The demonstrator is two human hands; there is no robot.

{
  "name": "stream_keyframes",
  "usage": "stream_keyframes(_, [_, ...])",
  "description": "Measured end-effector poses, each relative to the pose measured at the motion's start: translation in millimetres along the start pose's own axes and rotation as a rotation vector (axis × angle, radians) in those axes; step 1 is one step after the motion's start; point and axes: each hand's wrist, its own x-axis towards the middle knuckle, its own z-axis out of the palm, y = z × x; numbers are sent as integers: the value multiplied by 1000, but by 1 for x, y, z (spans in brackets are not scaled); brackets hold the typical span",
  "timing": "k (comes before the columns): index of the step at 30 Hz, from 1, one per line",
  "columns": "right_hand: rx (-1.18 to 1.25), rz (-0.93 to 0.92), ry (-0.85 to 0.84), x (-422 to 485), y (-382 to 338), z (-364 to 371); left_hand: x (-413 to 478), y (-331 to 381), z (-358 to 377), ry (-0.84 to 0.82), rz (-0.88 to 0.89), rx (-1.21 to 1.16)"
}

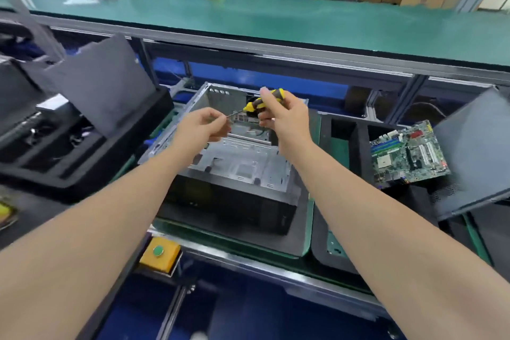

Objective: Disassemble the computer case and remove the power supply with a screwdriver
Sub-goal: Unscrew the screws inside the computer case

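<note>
Forearms (110, 215) reach over the open case (237, 163) on the worktop (234, 240), where the right hand (284, 119) grips the screwdriver (258, 105) handle and the left hand (201, 125) pinches its tip between fingers (220, 121); any screw there, too small to see, could slip into the case.

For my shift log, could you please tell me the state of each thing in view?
computer case: open, cover off.
screwdriver: held above the case.
right hand: grips the screwdriver handle.
left hand: pinches the screwdriver tip.
motherboard: outside the case, at its right.
</note>
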Motion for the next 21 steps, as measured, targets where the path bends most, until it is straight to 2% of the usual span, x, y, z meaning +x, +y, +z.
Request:
stream_keyframes(3, [-127,-47,-64,4,3,36,6,-14,-37,-44,79,280])
stream_keyframes(6, [-272,-78,-66,7,9,67,15,-24,-63,-81,96,399])
stream_keyframes(11, [-358,-108,-12,10,16,108,29,-36,-90,-163,141,516])
stream_keyframes(15, [-537,-194,30,16,20,125,44,-45,-97,-259,196,628])
stream_keyframes(21, [-733,-238,80,27,30,129,72,-55,-92,-423,258,637])
